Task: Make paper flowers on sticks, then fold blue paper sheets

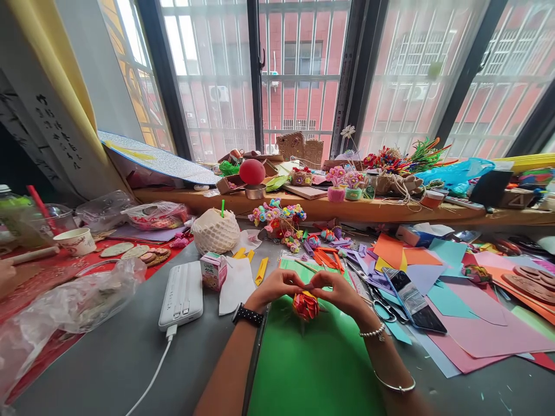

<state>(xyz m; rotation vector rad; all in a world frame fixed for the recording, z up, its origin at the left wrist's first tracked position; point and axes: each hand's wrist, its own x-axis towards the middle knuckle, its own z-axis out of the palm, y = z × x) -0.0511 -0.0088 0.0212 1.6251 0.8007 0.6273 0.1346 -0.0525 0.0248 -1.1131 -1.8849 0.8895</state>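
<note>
One paper flower (306, 306) is held between left hand (280, 286) and right hand (340, 292).

left hand (276, 288) + right hand (337, 289) | holding red flower (306, 307) | over green mat (316, 370)

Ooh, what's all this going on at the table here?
A person is holding a small red-and-orange folded piece with the fingertips of both hands, left hand and right hand meeting at its top, over a green mat. To the right lie scissors, a phone and sheets of coloured paper. On the left, a white power bank has a cable plugged in.
</note>
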